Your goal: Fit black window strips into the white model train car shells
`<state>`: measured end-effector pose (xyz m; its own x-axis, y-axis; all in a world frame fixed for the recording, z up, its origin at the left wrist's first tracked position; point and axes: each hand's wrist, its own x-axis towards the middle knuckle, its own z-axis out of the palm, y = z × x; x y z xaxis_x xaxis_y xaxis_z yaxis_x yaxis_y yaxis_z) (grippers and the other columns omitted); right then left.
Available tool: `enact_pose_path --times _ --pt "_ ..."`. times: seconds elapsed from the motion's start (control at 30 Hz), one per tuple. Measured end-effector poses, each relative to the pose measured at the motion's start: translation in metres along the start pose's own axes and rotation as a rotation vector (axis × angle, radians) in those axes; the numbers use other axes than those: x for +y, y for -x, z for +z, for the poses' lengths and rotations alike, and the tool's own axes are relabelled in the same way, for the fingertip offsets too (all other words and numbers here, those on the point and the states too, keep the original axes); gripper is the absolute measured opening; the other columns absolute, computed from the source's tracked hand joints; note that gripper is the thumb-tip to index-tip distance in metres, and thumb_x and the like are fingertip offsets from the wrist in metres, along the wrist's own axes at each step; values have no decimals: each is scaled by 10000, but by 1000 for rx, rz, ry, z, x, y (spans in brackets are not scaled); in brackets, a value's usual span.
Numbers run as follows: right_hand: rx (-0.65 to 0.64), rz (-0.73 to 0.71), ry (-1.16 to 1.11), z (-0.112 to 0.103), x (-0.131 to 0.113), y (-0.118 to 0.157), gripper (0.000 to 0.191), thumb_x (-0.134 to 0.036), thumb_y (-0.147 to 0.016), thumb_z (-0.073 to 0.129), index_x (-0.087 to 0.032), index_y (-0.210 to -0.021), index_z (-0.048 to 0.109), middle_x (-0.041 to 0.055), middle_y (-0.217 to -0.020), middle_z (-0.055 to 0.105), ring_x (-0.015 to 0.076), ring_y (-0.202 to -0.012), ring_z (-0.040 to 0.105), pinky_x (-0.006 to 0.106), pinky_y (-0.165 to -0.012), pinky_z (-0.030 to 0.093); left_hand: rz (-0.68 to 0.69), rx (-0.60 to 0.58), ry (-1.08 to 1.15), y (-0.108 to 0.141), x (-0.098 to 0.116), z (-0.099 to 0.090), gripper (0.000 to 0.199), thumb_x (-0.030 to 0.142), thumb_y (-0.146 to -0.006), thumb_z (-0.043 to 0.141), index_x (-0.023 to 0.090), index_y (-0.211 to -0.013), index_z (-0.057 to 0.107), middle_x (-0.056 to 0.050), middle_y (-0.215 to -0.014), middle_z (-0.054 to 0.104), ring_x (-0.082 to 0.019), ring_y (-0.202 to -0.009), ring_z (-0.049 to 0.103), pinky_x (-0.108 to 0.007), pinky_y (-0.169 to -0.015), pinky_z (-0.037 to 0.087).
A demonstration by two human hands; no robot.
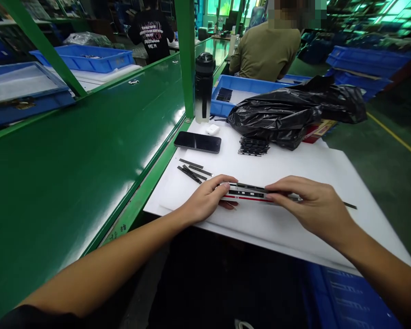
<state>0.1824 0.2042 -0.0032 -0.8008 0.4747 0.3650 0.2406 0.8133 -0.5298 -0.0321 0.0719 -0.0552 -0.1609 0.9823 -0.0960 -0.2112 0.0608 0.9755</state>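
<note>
Above the front of the white work surface (308, 169), my left hand (208, 198) is closed on one end of a long, narrow strip-shaped part (248, 194) with a black slotted face and a red line along it. The fingers of my right hand (304, 201) pinch a thin dark strip (251, 187) near the part's upper edge; whether the two touch I cannot tell. Several loose dark strips (193, 171) lie left of my hands. Another thin dark strip (350, 206) shows past my right hand. A stack of black slotted frames (253, 146) sits farther back.
A phone (197, 142), a white earbud case (212, 130) and a dark bottle (204, 87) stand at the back left. Behind are a black plastic bag (277, 114) and a blue tray (246, 84). A green partition (89, 169) borders the left side. Two people work beyond.
</note>
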Motion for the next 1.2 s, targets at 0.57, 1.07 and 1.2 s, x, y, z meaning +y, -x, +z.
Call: enact_pose_path --times 0.57,1.07,1.2 --pt "3 -114 106 22 -10 6 103 -177 -913 666 -221 -987 720 22 -912 664 166 -804 618 304 -718 510 64 -8 -144 4 0 1 355 418 -937 588 180 -1200 597 -81 -1141 643 -226 -926 711 -383 -861 609" --pt "-283 202 114 8 -2 -4 302 -420 -873 691 -288 -1144 698 -15 -1150 704 237 -1016 658 388 -872 527 240 37 -665 14 5 5 281 257 -875 628 219 -1151 592 -34 -1051 647 -189 -864 622 -285 -720 481" --pt "-282 162 108 6 -2 1 320 -391 -880 688 -288 -1183 681 -16 -1183 687 224 -1051 645 377 -915 515 286 41 -694 15 4 6 260 248 -880 624 214 -1136 591 -33 -1068 640 -197 -934 602 -287 -774 464"
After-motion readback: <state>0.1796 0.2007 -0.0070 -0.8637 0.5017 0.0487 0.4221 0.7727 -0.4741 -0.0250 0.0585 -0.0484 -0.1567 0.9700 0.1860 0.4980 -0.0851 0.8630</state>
